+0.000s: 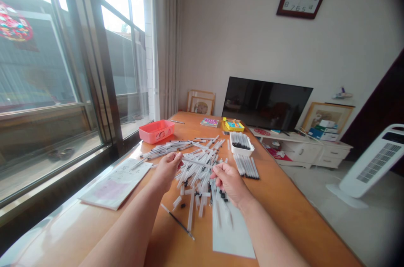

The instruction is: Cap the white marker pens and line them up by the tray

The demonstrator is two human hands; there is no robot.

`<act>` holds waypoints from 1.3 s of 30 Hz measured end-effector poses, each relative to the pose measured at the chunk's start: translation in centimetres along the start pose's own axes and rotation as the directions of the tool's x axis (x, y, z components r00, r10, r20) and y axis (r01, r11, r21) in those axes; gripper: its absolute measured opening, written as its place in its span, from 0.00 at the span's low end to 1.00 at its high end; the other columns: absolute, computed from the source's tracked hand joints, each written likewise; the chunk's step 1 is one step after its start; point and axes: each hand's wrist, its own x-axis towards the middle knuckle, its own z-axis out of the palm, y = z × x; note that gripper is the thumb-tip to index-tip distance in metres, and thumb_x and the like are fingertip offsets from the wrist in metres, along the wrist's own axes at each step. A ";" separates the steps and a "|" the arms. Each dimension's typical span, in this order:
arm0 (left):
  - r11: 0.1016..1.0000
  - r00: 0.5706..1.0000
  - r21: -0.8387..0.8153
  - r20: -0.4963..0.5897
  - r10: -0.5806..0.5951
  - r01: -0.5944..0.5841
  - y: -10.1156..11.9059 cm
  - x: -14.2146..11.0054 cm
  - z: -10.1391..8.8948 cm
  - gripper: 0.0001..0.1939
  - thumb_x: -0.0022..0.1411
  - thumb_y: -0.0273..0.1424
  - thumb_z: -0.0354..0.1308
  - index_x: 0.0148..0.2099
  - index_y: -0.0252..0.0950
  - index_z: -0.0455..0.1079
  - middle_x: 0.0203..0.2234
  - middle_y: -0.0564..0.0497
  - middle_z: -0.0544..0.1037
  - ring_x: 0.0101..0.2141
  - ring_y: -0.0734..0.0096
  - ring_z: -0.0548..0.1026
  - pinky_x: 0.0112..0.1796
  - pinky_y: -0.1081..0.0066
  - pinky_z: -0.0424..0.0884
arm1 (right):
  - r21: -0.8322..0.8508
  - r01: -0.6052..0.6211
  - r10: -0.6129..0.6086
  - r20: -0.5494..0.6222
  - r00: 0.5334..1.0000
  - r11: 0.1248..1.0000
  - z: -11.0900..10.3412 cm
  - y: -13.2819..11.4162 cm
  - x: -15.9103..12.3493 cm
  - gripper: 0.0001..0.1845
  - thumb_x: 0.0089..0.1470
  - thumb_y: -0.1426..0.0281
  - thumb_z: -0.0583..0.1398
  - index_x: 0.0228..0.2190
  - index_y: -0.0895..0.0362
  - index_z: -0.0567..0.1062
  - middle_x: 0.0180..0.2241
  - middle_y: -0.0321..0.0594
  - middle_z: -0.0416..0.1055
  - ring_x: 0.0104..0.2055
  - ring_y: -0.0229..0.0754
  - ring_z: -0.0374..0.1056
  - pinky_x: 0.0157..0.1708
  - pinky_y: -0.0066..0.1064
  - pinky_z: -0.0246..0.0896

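Over the pile, a thin translucent pen barrel (198, 163) spans the gap between my two hands. My left hand (169, 169) pinches its left end, and my right hand (227, 179) closes its fingers on the right end. Beneath them spreads a heap of clear pen barrels (189, 170), with small black caps and short clear pieces at its near side. A dark pen refill (178, 221) lies slantwise on the wooden table (176, 250). Partly under my right forearm is a white sheet (232, 233) with barrels on its upper part.
A red plastic box (157, 133) stands at back left, a paper booklet (116, 185) nearer. At right, a white tub (242, 152) holds pens with black ends; a row of similar pens (246, 167) lies before it. Farther back are a yellow box (234, 126) and a colourful booklet (209, 122).
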 end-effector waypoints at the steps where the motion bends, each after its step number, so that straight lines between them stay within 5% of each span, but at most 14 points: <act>1: 1.000 1.000 0.001 -0.013 -0.005 0.005 0.1 0.0 0.0 0.25 0.53 0.55 0.65 0.28 0.37 0.65 0.20 0.55 0.67 0.22 0.75 0.60 0.27 0.73 0.57 | 0.000 0.024 -0.024 0.001 1.000 1.000 -0.1 0.0 0.0 0.21 0.55 0.52 0.65 0.35 0.57 0.72 0.30 0.38 0.76 0.21 0.31 0.60 0.19 0.22 0.49; 7: 0.999 0.990 0.000 -0.135 -0.035 0.035 0.2 0.2 -0.2 0.27 0.53 0.57 0.63 0.26 0.37 0.65 0.19 0.55 0.66 0.22 0.74 0.61 0.26 0.72 0.57 | -0.166 0.110 -0.127 -0.096 0.987 0.980 -0.5 0.7 0.6 0.20 0.53 0.58 0.65 0.42 0.58 0.74 0.33 0.39 0.75 0.24 0.35 0.65 0.26 0.28 0.61; 11: 1.000 0.994 0.011 -0.111 -0.016 0.017 -0.1 0.2 -0.1 0.27 0.53 0.57 0.63 0.26 0.37 0.65 0.19 0.55 0.66 0.22 0.74 0.61 0.26 0.72 0.57 | -0.320 0.137 -0.189 -0.137 0.972 0.937 -0.3 0.6 0.5 0.25 0.57 0.54 0.61 0.50 0.57 0.76 0.38 0.42 0.76 0.28 0.40 0.68 0.29 0.32 0.64; 16: 0.998 1.000 0.060 0.001 0.015 -0.015 0.1 -0.4 0.7 0.27 0.57 0.58 0.60 0.27 0.38 0.63 0.19 0.56 0.65 0.23 0.74 0.61 0.27 0.72 0.57 | -0.520 0.268 -0.319 -0.009 0.948 0.811 0.2 -0.4 -0.5 0.24 0.63 0.50 0.55 0.42 0.55 0.80 0.35 0.41 0.77 0.36 0.45 0.71 0.37 0.33 0.64; 21: 0.984 0.996 0.161 0.059 0.067 -0.076 0.3 -0.8 1.1 0.27 0.58 0.57 0.59 0.25 0.39 0.62 0.19 0.56 0.63 0.22 0.73 0.59 0.26 0.71 0.56 | -0.635 0.283 -0.263 0.128 0.956 0.719 1.1 -0.8 -1.2 0.22 0.65 0.52 0.54 0.35 0.55 0.79 0.23 0.34 0.71 0.27 0.40 0.65 0.28 0.29 0.56; 27: 0.987 0.997 0.156 -0.051 0.056 -0.047 0.2 -0.7 1.1 0.28 0.57 0.59 0.59 0.25 0.38 0.64 0.19 0.56 0.64 0.23 0.73 0.59 0.27 0.71 0.55 | -0.694 0.373 -0.348 0.185 0.919 0.616 2.1 -2.2 -2.1 0.20 0.67 0.57 0.53 0.31 0.54 0.77 0.22 0.33 0.69 0.26 0.38 0.63 0.28 0.28 0.51; 35: 0.991 0.964 0.059 -0.247 -0.099 0.117 -0.1 -0.4 1.4 0.29 0.51 0.58 0.64 0.25 0.37 0.63 0.17 0.58 0.62 0.19 0.78 0.53 0.23 0.72 0.49 | -0.771 0.431 -0.402 0.248 0.881 0.468 3.5 -3.1 -2.8 0.18 0.68 0.61 0.52 0.29 0.54 0.75 0.25 0.37 0.71 0.29 0.39 0.66 0.31 0.28 0.51; 37: 0.995 0.965 0.004 -0.244 -0.100 0.104 0.0 -0.5 1.5 0.28 0.51 0.58 0.64 0.25 0.37 0.63 0.17 0.58 0.62 0.19 0.79 0.53 0.22 0.72 0.49 | -0.746 0.436 -0.408 0.240 0.881 0.503 3.8 -3.1 -2.8 0.19 0.68 0.60 0.52 0.30 0.54 0.75 0.25 0.37 0.71 0.29 0.39 0.65 0.31 0.29 0.52; 39: 0.997 0.978 -0.063 -0.200 -0.057 0.046 0.3 -0.7 1.6 0.28 0.51 0.56 0.65 0.24 0.38 0.61 0.16 0.58 0.61 0.19 0.78 0.55 0.23 0.72 0.52 | -0.660 0.408 -0.380 0.196 0.904 0.631 4.0 -3.0 -2.7 0.20 0.67 0.57 0.52 0.32 0.55 0.76 0.24 0.36 0.69 0.28 0.39 0.63 0.30 0.29 0.53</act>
